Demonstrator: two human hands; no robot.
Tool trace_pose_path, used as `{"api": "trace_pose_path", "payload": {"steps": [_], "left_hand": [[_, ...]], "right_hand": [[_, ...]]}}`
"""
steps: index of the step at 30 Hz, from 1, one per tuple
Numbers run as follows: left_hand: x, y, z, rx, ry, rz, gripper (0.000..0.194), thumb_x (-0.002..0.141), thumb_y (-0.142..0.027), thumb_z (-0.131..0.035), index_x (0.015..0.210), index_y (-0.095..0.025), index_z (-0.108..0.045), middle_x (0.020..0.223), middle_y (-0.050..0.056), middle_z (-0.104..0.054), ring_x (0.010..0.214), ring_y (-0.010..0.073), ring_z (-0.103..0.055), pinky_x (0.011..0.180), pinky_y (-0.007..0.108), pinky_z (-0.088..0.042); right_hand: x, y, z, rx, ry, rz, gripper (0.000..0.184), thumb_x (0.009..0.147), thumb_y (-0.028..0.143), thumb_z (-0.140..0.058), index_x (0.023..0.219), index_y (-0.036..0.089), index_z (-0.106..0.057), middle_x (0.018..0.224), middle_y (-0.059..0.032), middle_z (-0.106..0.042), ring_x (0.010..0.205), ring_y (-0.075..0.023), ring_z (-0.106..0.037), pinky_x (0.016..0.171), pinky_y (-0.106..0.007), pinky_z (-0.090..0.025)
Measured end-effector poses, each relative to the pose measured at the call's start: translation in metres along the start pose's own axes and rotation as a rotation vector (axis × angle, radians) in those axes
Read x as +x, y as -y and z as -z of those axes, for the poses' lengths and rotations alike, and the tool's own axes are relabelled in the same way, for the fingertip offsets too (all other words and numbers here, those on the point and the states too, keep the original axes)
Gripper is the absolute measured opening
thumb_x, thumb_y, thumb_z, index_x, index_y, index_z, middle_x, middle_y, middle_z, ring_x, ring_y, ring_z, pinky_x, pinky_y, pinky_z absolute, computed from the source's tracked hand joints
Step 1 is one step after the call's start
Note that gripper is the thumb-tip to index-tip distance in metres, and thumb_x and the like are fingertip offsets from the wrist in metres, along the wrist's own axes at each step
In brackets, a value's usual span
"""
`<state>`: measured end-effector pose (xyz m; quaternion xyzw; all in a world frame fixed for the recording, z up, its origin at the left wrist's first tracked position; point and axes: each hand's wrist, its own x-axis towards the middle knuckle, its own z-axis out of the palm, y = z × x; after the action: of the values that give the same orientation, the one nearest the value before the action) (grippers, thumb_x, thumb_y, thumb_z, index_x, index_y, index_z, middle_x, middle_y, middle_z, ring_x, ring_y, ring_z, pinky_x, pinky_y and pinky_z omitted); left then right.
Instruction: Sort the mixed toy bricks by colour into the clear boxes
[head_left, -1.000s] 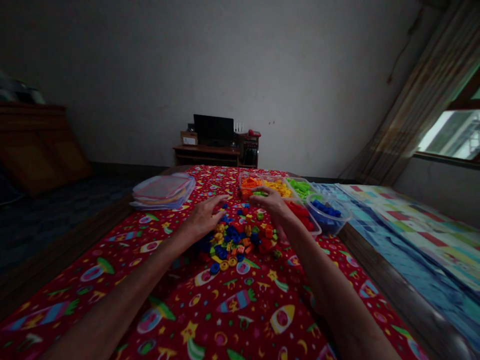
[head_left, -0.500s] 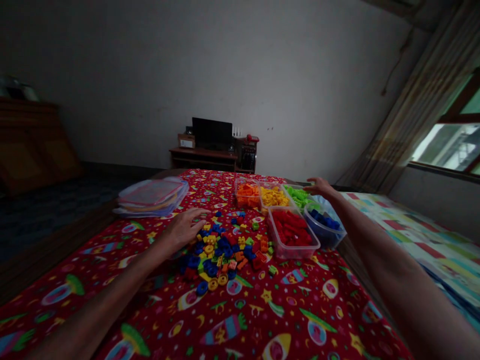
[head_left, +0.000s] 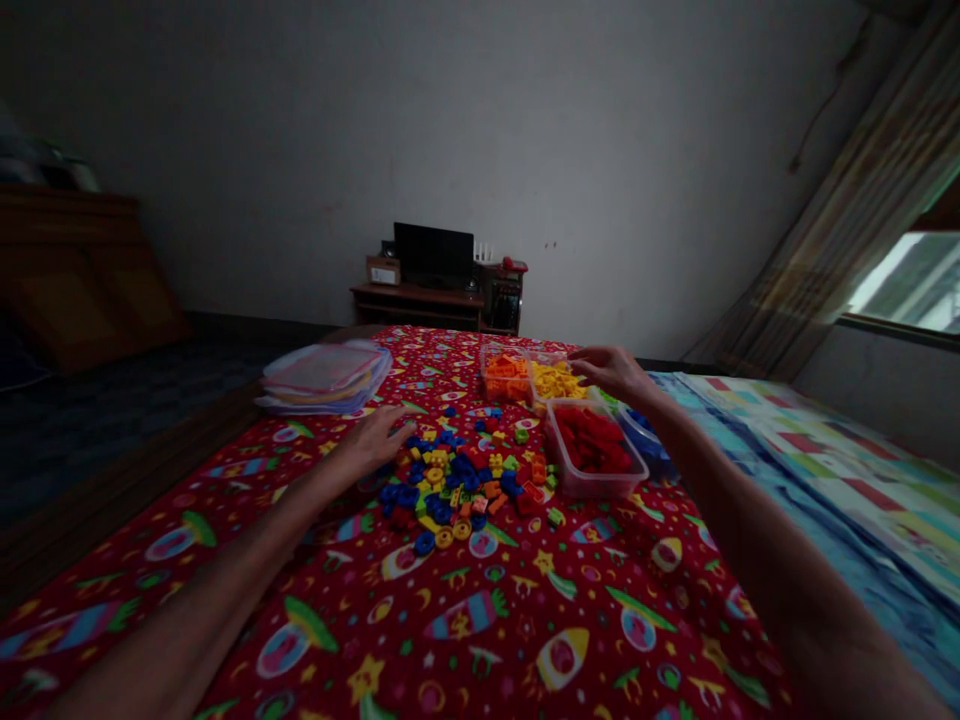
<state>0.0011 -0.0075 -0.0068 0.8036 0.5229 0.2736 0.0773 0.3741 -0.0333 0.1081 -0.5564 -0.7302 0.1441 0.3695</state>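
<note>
A pile of small mixed toy building blocks (head_left: 457, 480) in blue, yellow, orange, red and green lies on the red patterned tablecloth (head_left: 450, 660). At the pile's left edge, my left hand (head_left: 375, 442) rests low with its fingers stretched out, holding nothing. My right hand (head_left: 615, 374) is above the boxes at the back right, fingers loosely apart, with no block visible in them. Below it are the yellow blocks (head_left: 556, 381) in their box and the partly hidden green blocks (head_left: 606, 400). A clear box of red blocks (head_left: 592, 440) stands nearer to me.
Orange blocks (head_left: 507, 378) fill another box at the back. A round tub of blue blocks (head_left: 643, 425) is partly behind my right forearm. Stacked plastic lids (head_left: 326, 378) lie at the back left. A bed (head_left: 825, 450) adjoins the table's right side.
My right hand went from above the pile, with something green near its fingertips, right to the green box, then came back left toward the yellow one. My left hand drew back slightly left.
</note>
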Motion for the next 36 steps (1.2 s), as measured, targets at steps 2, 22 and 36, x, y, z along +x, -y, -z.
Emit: {"api": "trace_pose_path", "payload": {"steps": [2, 22, 36], "left_hand": [[-0.004, 0.007, -0.007, -0.013, 0.027, 0.046, 0.052, 0.082, -0.049, -0.036, 0.113, -0.016, -0.061, 0.118, 0.012, -0.064, 0.113, 0.0267, -0.056, 0.100, 0.039, -0.041], [-0.008, -0.028, -0.010, -0.423, 0.230, 0.003, 0.043, 0.072, -0.038, -0.055, 0.108, -0.017, -0.067, 0.110, 0.007, -0.070, 0.099, 0.0240, -0.063, 0.088, 0.035, -0.049], [-0.004, -0.016, 0.014, 0.108, 0.148, 0.062, 0.034, 0.073, -0.021, -0.053, 0.103, -0.015, -0.069, 0.099, 0.009, -0.071, 0.086, 0.0213, -0.065, 0.078, 0.028, -0.050]], "right_hand": [[-0.017, 0.018, -0.023, 0.105, 0.069, 0.104, 0.024, 0.082, 0.025, -0.056, 0.095, 0.013, -0.072, 0.086, -0.0074, -0.071, 0.070, -0.0151, -0.065, 0.063, -0.025, -0.051], [-0.053, 0.052, -0.141, -0.330, 0.396, 0.282, 0.028, 0.076, 0.008, -0.049, 0.094, 0.014, -0.070, 0.079, -0.0086, -0.069, 0.069, -0.0149, -0.058, 0.060, -0.022, -0.034], [-0.020, 0.068, -0.162, -0.417, 0.401, 0.336, 0.043, 0.080, 0.008, -0.050, 0.121, 0.013, -0.061, 0.109, -0.0131, -0.067, 0.100, -0.0195, -0.060, 0.083, -0.024, -0.042]]}}
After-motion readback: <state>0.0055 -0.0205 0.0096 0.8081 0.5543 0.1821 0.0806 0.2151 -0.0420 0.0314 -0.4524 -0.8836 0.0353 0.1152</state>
